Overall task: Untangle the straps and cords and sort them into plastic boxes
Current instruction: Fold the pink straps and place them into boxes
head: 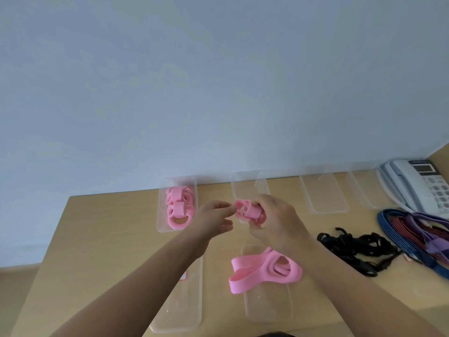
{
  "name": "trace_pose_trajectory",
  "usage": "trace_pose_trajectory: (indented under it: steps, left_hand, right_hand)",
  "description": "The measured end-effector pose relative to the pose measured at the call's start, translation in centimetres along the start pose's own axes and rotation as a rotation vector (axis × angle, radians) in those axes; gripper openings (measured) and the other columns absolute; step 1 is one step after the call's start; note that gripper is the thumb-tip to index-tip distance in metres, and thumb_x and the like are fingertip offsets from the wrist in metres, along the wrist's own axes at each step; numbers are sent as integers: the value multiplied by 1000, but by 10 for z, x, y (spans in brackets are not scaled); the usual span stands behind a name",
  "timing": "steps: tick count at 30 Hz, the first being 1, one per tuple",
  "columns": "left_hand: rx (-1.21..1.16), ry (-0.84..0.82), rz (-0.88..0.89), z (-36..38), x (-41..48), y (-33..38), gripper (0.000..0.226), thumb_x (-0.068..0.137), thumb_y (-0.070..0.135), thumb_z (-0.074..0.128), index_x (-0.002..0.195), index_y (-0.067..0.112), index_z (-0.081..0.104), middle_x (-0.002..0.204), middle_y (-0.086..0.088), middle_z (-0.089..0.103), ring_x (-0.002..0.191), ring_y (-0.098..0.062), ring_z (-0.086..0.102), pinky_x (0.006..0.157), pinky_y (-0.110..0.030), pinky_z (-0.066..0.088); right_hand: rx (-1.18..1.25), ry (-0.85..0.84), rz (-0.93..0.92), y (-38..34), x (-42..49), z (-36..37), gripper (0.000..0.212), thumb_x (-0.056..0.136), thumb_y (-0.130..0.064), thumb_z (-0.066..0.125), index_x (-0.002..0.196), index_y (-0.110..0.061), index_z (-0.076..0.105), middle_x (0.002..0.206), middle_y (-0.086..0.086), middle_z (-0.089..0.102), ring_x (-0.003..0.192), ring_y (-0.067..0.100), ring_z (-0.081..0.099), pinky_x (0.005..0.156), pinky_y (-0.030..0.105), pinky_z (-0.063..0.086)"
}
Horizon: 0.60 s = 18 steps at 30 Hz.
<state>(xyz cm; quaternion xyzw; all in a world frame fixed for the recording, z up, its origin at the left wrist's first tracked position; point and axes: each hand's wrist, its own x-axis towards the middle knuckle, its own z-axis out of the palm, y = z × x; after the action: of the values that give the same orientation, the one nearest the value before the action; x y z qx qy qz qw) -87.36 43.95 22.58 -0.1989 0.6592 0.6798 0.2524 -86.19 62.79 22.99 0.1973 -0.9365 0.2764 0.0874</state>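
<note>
Pink strap roll (247, 210) clutched in right fingers (264, 200), left fingers (224, 205) touching it, black cords (357, 246), telephone (418, 183) rightward

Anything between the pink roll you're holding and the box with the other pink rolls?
Only your own left hand sits between the box and the pink roll in the grip of the right hand. Nothing else visible blocks the way.

Single head view — looks forward-down, close over table (102, 239), wall behind.
</note>
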Motion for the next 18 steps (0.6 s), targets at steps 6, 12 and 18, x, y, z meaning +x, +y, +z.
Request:
trace_pose_trajectory:
  steps: [6,12,18]
  left_hand:
    - [387,233,-13,28,63,-2,37,96,35,67,128,17,62,119,-5,65,104,-27,68,95,-45,58]
    - [359,348,-42,40,96,-6,1,92,13,69,92,13,69,85,-7,73,68,-26,75,74,-49,64]
    - [409,432,-26,36,101,-7,9,88,5,70,82,12,71,67,-1,70,58,-25,72,68,-49,65]
  right_hand:
    - [-132,-191,-31,70,62,26,37,75,-11,74,110,-5,64,102,11,69,87,30,64,71,33,50]
    - [-186,-189,-122,101,96,55,27,67,-7,83,86,-5,64,77,11,67,69,31,64,57,30,49]
    - [-150,-233,-149,112,102,69,22,68,-2,81,85,-1,67,77,14,69,70,36,66,60,36,53]
